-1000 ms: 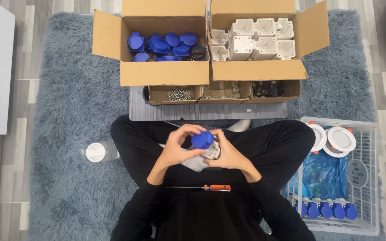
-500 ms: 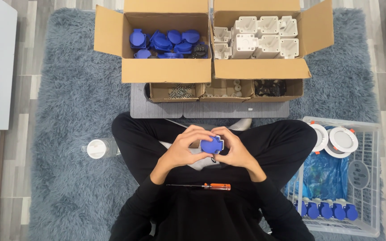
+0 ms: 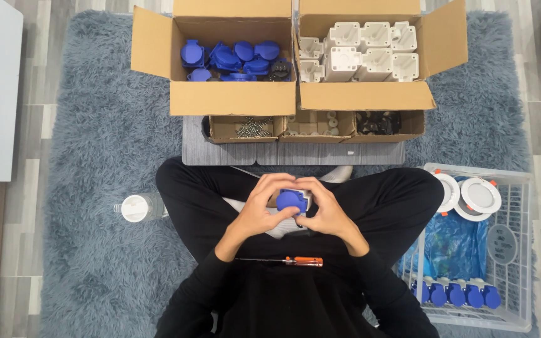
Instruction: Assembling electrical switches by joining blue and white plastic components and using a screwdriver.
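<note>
I sit cross-legged on a grey shaggy rug point(image 3: 95, 156). A blue socket cover on a white housing point(image 3: 292, 200) is held over my lap between both hands. My left hand point(image 3: 259, 213) wraps its left side with fingers curled over the top. My right hand point(image 3: 328, 211) grips its right side. Much of the white part is hidden by my fingers. A screwdriver with an orange handle point(image 3: 286, 261) lies across my lap just below my wrists.
Ahead stand a cardboard box of blue covers point(image 3: 233, 59) and a box of white housings point(image 3: 361, 53), with small trays of screws point(image 3: 248, 128) and parts point(image 3: 377, 122). A white wire basket point(image 3: 521, 250) at right holds finished blue sockets and round lights. A bottle point(image 3: 136, 208) lies at left.
The blue piece has turned slightly in my hands and both hands have closed tighter around it; they stay over my lap.
</note>
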